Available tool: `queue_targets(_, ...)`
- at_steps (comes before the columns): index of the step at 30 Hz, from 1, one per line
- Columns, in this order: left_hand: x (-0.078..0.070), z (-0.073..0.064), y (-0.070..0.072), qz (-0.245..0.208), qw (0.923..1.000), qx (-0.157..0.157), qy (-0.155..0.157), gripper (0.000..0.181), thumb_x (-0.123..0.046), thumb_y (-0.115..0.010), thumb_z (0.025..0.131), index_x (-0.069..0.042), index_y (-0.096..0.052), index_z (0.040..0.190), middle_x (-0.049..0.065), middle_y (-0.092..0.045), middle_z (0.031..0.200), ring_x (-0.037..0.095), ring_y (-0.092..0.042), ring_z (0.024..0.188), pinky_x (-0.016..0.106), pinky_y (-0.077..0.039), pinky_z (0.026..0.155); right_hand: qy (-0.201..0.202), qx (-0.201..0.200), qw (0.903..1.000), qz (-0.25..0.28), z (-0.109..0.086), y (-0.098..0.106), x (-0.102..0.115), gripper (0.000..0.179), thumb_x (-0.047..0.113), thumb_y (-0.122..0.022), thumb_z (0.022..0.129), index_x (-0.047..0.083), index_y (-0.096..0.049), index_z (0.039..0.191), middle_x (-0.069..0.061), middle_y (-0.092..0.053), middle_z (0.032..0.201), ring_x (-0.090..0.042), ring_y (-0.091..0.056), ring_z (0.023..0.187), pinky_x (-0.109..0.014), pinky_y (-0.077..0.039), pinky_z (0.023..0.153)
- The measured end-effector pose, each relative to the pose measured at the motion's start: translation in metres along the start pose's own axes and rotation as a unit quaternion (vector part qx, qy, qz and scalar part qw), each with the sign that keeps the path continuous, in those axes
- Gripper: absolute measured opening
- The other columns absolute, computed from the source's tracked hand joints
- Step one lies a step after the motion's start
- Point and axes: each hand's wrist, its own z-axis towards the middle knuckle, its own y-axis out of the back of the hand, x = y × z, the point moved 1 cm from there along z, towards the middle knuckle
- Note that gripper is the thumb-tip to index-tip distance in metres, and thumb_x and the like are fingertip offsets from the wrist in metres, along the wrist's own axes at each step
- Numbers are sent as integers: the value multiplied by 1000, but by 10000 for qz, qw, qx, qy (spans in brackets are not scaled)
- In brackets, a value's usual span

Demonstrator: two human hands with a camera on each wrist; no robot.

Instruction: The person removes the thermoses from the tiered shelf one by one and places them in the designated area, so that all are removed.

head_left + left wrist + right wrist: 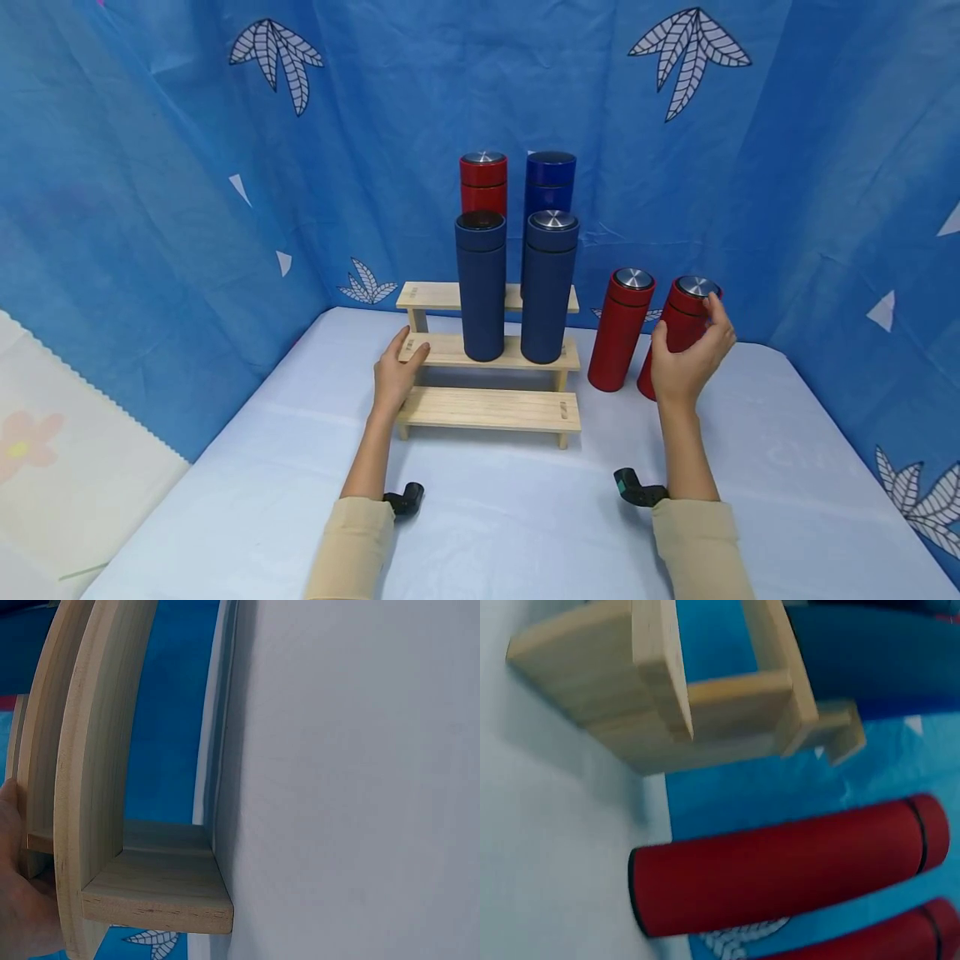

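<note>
Plainly, the rightmost bottle (684,321) is red, silver-topped

So from where I'm standing, the whole back is hung with a blue cloth (420,92), kinda creased, and it wraps round both sides. Big white leaf prints with dark outlines are on it: a left cluster (273,54) and a right cluster (690,54) up top, a smaller sprig (367,282) lower down and one more spray (922,492) near the bottom right. Few plain white shards (883,311) too. Far left there's a cream cloth (82,492) with a zigzaggy edge and a pinkish flower (30,440), yellow middle. The desk (510,525) is white, far corners rounded.
</note>
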Motion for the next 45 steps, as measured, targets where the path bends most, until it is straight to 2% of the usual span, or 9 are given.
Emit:
queue_targets(5, -1, 0, 0, -33, 10000, 2, -25, 71, -48, -57, 87, -11, -33, 144, 14, -40, 141, 33, -36, 129, 47, -33, 103, 440, 63, 9986, 302, -8, -16, 30, 59, 0, -71, 73, 7, -47, 127, -9, -48, 130, -16, -39, 121, -37, -38, 95)
queue_targets(11, 0, 0, 0, -43, 10000, 14, -16, 72, -50, -57, 87, -12, -33, 144, 15, -38, 142, 34, -34, 130, 48, -32, 103, 773, 679, 9892, 1043, -20, -43, 57, 61, -3, -73, 73, 1, -47, 128, -15, -49, 128, -24, -44, 117, -44, -41, 93)
queue_targets(18, 3, 0, -1, -14, 10000, 9, 5, 72, -51, -57, 87, -14, -33, 144, 14, -37, 143, 34, -34, 130, 50, -32, 103, 547, 1605, 9767, 1316, -21, -73, 69, 78, 7, -73, 78, 14, -30, 144, -12, -41, 135, -22, -44, 121, -41, -39, 99)
queue_targets(23, 2, -2, 0, -47, 10000, -30, 22, 71, -50, -57, 87, -16, -34, 144, 14, -37, 143, 34, -34, 130, 49, -31, 103, 368, 2380, 9622, 1273, -23, -89, 68, 92, 17, -73, 80, 22, -12, 149, -14, -35, 139, -28, -41, 123, -50, -38, 98)
queue_targets(27, 2, -2, -1, -85, 10000, -10, 17, 70, -49, -58, 87, -15, -33, 144, 14, -37, 143, 34, -34, 130, 49, -31, 103, 134, 2774, 9547, 1065, -27, -95, 63, 100, 22, -74, 80, 29, -2, 149, -6, -22, 150, -27, -33, 130, -51, -36, 99)
queue_targets(31, 2, 0, -2, -94, 10000, -7, 18, 71, -50, -58, 87, -15, -34, 144, 14, -36, 143, 34, -33, 130, 49, -30, 104, 68, 2862, 9527, 1023, -29, -96, 62, 103, 21, -74, 79, 29, 2, 149, 3, -11, 153, -22, -24, 135, -50, -32, 102)
queue_targets(34, 2, 0, -3, -95, 10000, -17, -7, 71, -50, -58, 87, -13, -34, 143, 14, -36, 144, 34, -32, 131, 49, -29, 104, 101, 2854, 9524, 1066, -28, -94, 64, 104, 19, -75, 79, 28, 1, 149, 4, -12, 153, -21, -24, 136, -50, -32, 102)
queue_targets(41, 1, -1, -2, -134, 9999, -21, -33, 70, -49, -58, 87, -14, -34, 143, 14, -39, 142, 33, -35, 129, 48, -31, 103, 264, 2741, 9552, 1081, -32, -79, 72, 103, 20, -76, 77, 26, -3, 150, -8, -27, 148, -31, -38, 127, -53, -39, 95)
queue_targets(45, 0, -2, 0, -124, 9999, -16, -11, 69, -48, -58, 87, -15, -34, 144, 14, -38, 142, 34, -34, 129, 49, -31, 103, 296, 2680, 9556, 1188, -33, -69, 76, 106, 17, -78, 74, 26, -5, 150, -11, -36, 142, -32, -45, 121, -54, -43, 90)
